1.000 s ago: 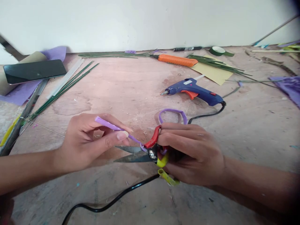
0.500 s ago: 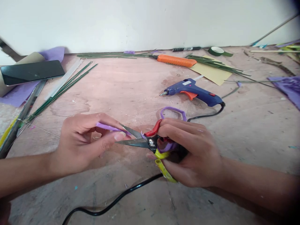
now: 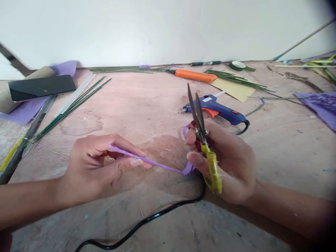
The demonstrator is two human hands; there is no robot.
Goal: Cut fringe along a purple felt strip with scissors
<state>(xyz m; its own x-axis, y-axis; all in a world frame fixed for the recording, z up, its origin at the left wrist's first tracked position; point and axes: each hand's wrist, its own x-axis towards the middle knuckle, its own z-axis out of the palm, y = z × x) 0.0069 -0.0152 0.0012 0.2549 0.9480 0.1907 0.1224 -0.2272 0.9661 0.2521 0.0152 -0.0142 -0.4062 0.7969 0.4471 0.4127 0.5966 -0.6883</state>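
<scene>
Purple strip (image 3: 157, 162): stretched between my hands, near centre of the table (image 3: 147, 105). Left hand (image 3: 97, 168): fingers pinched on its left end. Right hand (image 3: 225, 164): gripping its right end and scissors (image 3: 203, 136), blades nearly shut, pointing far. Glue gun (image 3: 217, 108): just beyond.

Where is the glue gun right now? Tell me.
In the head view the blue glue gun lies on the table right of centre, just beyond the right hand and the scissors, near the yellow paper.
</scene>
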